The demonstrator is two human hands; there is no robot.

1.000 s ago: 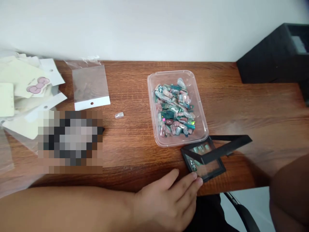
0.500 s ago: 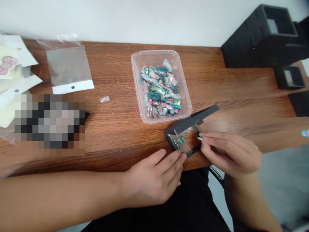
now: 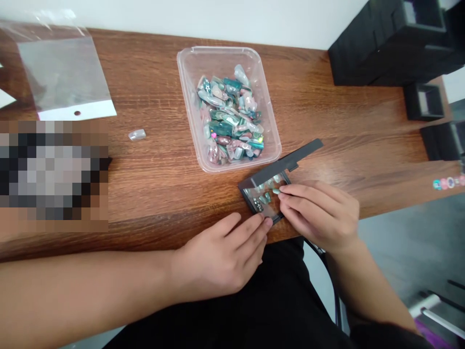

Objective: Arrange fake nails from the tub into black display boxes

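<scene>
A small black frame box (image 3: pixel 267 194) lies open near the table's front edge, its lid (image 3: pixel 290 162) raised toward the back right. Several green and silvery press-on nails rest on its clear film. My left hand (image 3: pixel 225 257) lies at the table edge, fingers stretched out, tips touching the box's near corner. My right hand (image 3: pixel 319 213) rests on the box's right side, fingers pinched on a small pale green nail (image 3: pixel 276 191) over the film. Just behind stands a clear plastic tub (image 3: pixel 189 97) with several teal, pink and silver nails.
A single silvery nail (image 3: pixel 137 134) lies loose on the brown wooden table (image 3: pixel 363 145). A clear plastic bag (image 3: pixel 61 77) lies at the back left. Black boxes (image 3: pixel 392 43) are stacked at the back right. A pixelated patch covers the left.
My right hand came into view and moved left onto the open box with a green nail. The view shifted so everything slid left and up. My left hand stayed at the box's corner.
</scene>
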